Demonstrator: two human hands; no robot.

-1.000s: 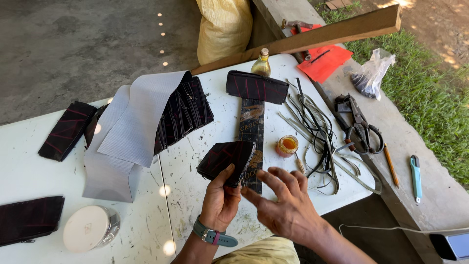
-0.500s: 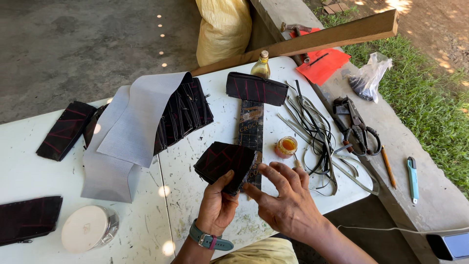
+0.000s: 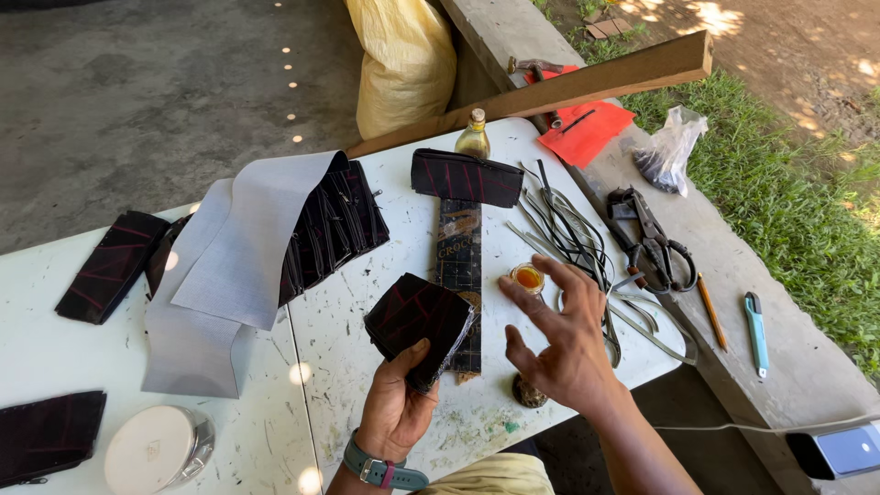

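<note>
My left hand (image 3: 396, 403), with a watch on the wrist, holds a folded piece of black fabric (image 3: 417, 323) with red stripes above the white table (image 3: 348, 321). My right hand (image 3: 564, 344) hovers open to its right, fingers spread, just below a small round tub of amber paste (image 3: 528, 278). A dark ruler (image 3: 458, 266) lies on the table behind the fabric, and a black fabric piece (image 3: 467, 176) lies across its far end. A small glass bottle (image 3: 473, 137) stands behind that.
A grey sheet over black striped cloth (image 3: 266, 238) lies at left, with more black pieces (image 3: 110, 266) and a round white lid (image 3: 151, 449). Strips and cords (image 3: 577, 238), scissors (image 3: 655, 243), a pencil (image 3: 710, 312), a blue cutter (image 3: 756, 330), red cloth (image 3: 587, 128) and a wooden beam (image 3: 550, 92) are at right.
My right hand has let go of the fabric and moved right and up toward the small tub, fingers spread. My left hand still holds the fabric.
</note>
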